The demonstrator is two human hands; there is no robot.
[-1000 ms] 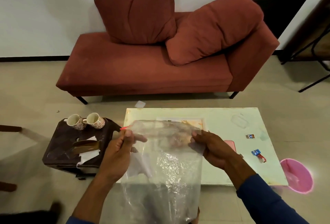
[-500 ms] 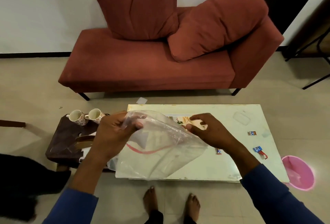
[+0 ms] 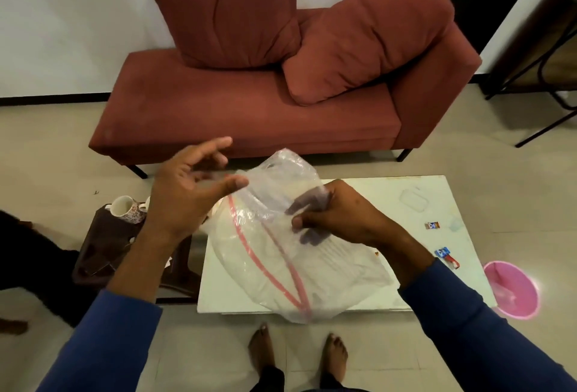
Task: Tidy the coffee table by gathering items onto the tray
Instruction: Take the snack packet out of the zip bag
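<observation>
The right hand [image 3: 340,220] grips a clear plastic bag [image 3: 281,254] with a red zip line, its fingers [image 3: 307,201] curled into the crumpled upper part, some of them showing through the film. The bag hangs from that grip over the near left part of the pale counter [image 3: 415,266] and reaches past its near edge; whether it touches the surface cannot be told. The left hand [image 3: 187,191] is raised just left of the bag, its fingers spread and relaxed, holding nothing (the thumb tip lies close against the bag's upper edge, contact unclear).

Two small wrappers [image 3: 432,225] [image 3: 446,255] lie near the counter's right edge, well apart from the bag. A faint clear rectangle [image 3: 413,200] sits toward the far right corner.

Left of the counter stands a dark side table [image 3: 100,254] with a patterned mug [image 3: 125,209] at its far edge, partly hidden by the left wrist. A pink bin [image 3: 512,290] stands on the floor off the counter's near right corner. A red sofa [image 3: 249,110] with two cushions stands beyond the far edge. Bare feet [image 3: 299,357] show on the floor below the near edge.
</observation>
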